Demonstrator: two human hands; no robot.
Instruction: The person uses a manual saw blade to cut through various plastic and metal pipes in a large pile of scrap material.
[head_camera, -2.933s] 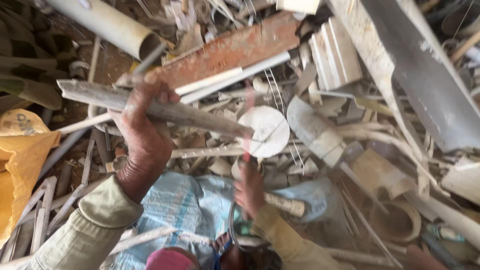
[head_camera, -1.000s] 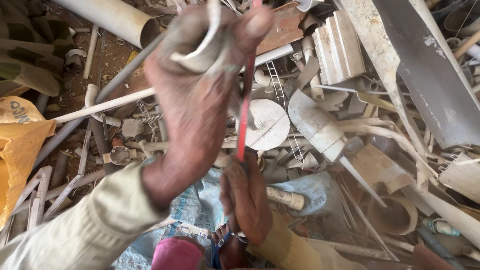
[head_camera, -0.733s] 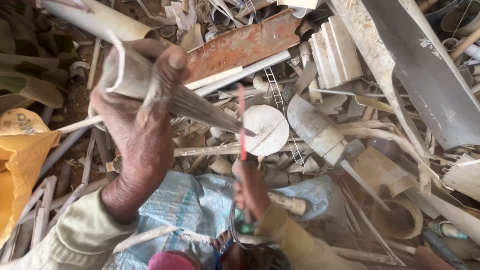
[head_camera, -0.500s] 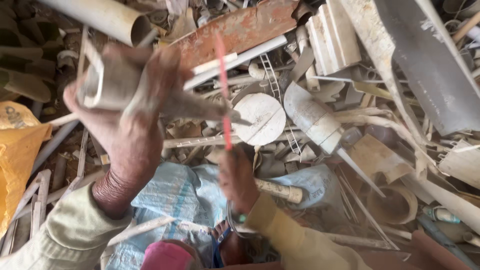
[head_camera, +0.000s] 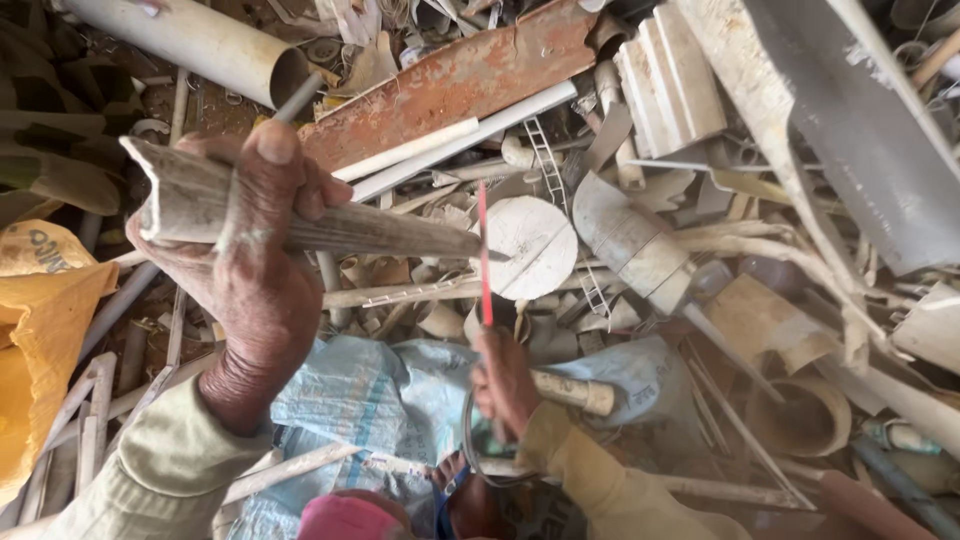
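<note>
Dusty grey split pipe piece (head_camera: 300, 222), gripped in left hand (head_camera: 250, 270), right hand (head_camera: 505, 375) clasping thin red blade (head_camera: 484, 255)

floor: heap of broken plastic scrap (head_camera: 700, 260) | rusty metal sheet (head_camera: 450, 85) | yellow sack (head_camera: 40, 340) | daylight

pipe piece (head_camera: 300, 215): grey-white plastic, dirty, split open lengthwise, tapers to a point at its right end; lies approx level, wide end left; gripped in left hand (head_camera: 245, 270), thumb on top.
red blade (head_camera: 484, 255): thin, narrow strip, stands nearly upright; lower end in right hand (head_camera: 503, 375); pipe's pointed tip just beside it, contact unclear.
position: both held above scrap pile, blade right of pipe.
</note>
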